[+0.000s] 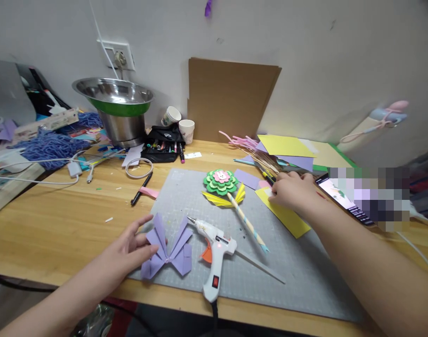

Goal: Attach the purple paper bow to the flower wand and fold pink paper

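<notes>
Desk (62,220), two hands (129,250) (295,191), one butterfly (181,255) (purple)

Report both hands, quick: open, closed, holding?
Left hand: partly open, fingers at the purple paper butterfly; grip cannot be told.
Right hand: curled over yellow paper; whether holding cannot be told.

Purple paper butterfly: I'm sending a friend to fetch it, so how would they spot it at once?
On the wooden table, find the large grey mat. At its near left, the purple paper butterfly has the left hand at one wing and the white glue gun to its right. Its pleated wings set it apart from the flat purple card farther back.
</notes>
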Available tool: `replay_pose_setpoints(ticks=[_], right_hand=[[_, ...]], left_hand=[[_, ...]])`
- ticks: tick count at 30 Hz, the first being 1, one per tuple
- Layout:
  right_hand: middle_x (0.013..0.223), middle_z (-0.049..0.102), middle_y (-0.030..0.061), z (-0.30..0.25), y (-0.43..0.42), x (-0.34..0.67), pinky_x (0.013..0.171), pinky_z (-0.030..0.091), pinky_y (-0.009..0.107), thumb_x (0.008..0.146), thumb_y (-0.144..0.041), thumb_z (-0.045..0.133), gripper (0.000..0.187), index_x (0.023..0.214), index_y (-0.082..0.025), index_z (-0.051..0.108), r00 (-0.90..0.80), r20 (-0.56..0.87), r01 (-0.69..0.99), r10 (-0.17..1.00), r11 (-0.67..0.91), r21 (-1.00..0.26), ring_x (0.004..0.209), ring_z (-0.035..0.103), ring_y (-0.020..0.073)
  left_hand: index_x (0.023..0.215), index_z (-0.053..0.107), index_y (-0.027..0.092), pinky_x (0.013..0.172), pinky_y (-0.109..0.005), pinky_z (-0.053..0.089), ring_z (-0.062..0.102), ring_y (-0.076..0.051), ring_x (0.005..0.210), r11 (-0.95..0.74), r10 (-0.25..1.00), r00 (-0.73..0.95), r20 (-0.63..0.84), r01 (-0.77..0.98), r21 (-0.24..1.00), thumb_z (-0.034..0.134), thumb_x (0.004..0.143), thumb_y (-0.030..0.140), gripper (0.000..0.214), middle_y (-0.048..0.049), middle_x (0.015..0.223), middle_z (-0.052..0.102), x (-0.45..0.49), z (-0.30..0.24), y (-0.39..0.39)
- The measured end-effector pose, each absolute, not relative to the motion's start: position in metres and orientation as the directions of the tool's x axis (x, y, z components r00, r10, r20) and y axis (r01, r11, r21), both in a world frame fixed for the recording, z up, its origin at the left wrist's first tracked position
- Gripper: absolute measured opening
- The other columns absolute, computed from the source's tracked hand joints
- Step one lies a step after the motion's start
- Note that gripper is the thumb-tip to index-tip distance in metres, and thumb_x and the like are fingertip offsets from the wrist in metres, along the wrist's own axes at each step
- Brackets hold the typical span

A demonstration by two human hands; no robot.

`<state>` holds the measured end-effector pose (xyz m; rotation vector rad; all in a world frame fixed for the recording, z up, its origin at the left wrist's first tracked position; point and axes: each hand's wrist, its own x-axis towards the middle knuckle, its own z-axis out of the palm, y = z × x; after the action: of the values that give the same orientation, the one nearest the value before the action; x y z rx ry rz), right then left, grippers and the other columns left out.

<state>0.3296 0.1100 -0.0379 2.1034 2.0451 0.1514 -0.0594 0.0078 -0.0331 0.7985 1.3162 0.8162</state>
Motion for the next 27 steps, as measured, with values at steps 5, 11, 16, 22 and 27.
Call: replay_pose_setpoints(ticks=[5, 11, 16, 22, 27], right_hand=[[0.100, 0.063, 0.0183, -0.043, 0.103, 0.320, 0.082, 0.029, 0.051, 0.069, -0.025, 0.059, 0.018, 0.073, -0.015, 0.074, 0.035, -0.061, 0.971, 0.998, -0.019, 0.237, 0.100, 0.048, 0.0373], [0.098, 0.064, 0.0218, -0.047, 0.096, 0.313, 0.083, 0.027, 0.051, 0.071, -0.015, 0.054, 0.021, 0.078, -0.011, 0.074, 0.041, 0.013, 0.986, 0.999, -0.043, 0.161, 0.101, 0.048, 0.0385], [0.096, 0.066, 0.0212, -0.031, 0.091, 0.313, 0.085, 0.030, 0.053, 0.082, -0.027, 0.047, 0.030, 0.069, -0.013, 0.071, 0.105, 0.062, 0.993, 0.993, -0.101, -0.061, 0.104, 0.051, 0.0411], [0.074, 0.073, 0.0070, 0.000, 0.027, 0.255, 0.064, 0.048, 0.033, 0.090, -0.045, 0.042, 0.039, 0.079, -0.018, 0.068, -0.111, -0.217, 0.627, 0.970, -0.101, -0.772, 0.065, 0.067, 0.0221], [0.066, 0.070, 0.0023, -0.003, -0.031, 0.195, 0.058, 0.049, 0.029, 0.079, -0.045, 0.065, 0.029, 0.071, -0.017, 0.067, -0.422, -0.395, -0.011, 0.816, -0.440, -0.898, 0.051, 0.065, 0.0161]], left_hand=[[0.130, 0.044, 0.023, 0.087, -0.038, 0.048, 0.067, -0.032, 0.097, 0.515, 0.852, -0.080, -0.517, -0.046, 0.856, 0.089, 0.047, 0.034, 0.094, -0.0115, 0.094, 0.075, -0.059, -0.015, 0.009], [0.128, 0.050, 0.027, 0.108, -0.047, 0.030, 0.042, -0.038, 0.131, 0.343, 0.918, -0.246, -0.312, 0.092, 0.935, 0.087, 0.046, 0.038, 0.090, -0.0159, 0.137, 0.053, -0.066, -0.011, 0.005], [0.130, 0.045, 0.032, 0.107, -0.044, 0.031, 0.037, -0.033, 0.133, 0.185, 0.952, -0.274, -0.136, 0.162, 0.969, 0.077, 0.064, 0.042, 0.073, -0.0067, 0.141, 0.049, -0.076, -0.008, -0.009], [0.106, 0.065, 0.024, 0.084, -0.035, 0.047, 0.059, -0.029, 0.099, 0.163, 0.986, -0.071, -0.152, 0.198, 0.967, 0.071, 0.072, 0.045, 0.040, -0.0090, 0.110, 0.066, -0.038, -0.010, -0.028], [0.092, 0.066, 0.023, 0.069, -0.028, 0.048, 0.060, -0.021, 0.080, 0.112, 0.968, 0.213, -0.129, 0.090, 0.990, 0.072, 0.073, 0.036, 0.024, -0.0043, 0.083, 0.064, 0.016, -0.007, -0.032]])
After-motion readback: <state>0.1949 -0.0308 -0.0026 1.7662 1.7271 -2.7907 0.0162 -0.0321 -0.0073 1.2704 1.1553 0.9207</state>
